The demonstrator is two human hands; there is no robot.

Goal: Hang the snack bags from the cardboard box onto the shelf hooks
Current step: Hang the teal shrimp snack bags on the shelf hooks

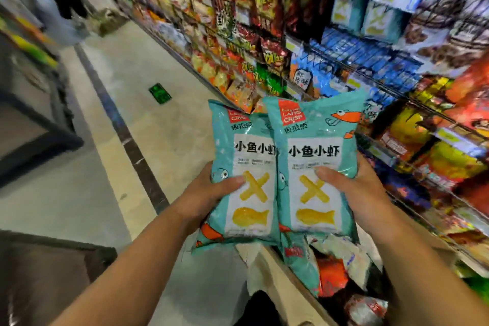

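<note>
Two bare forearms reach in from the bottom edge, each ending in a hand that holds a snack bag. Filling the right side of the frame, the shelf (397, 92) of wire racks is packed with bright packets; its hooks are too blurred to make out. A pale floor (132, 74) runs up the left side. At lower centre right, beneath the hands, the cardboard box (275, 267) sits open with more packets inside.

The left bag (246, 156) and right bag (317, 145), both teal, are held side by side above the box, the right one overlapping the left. Their long axes run up the frame, top edges away from the camera. The left hand (211, 193) grasps the left bag's lower half, thumb across the front. The right hand (352, 188) grasps the other the same way.

Matching teal packets (375, 16) hang at upper right, so the target likely lies up and right of both bags, nearer the right hand.
</note>
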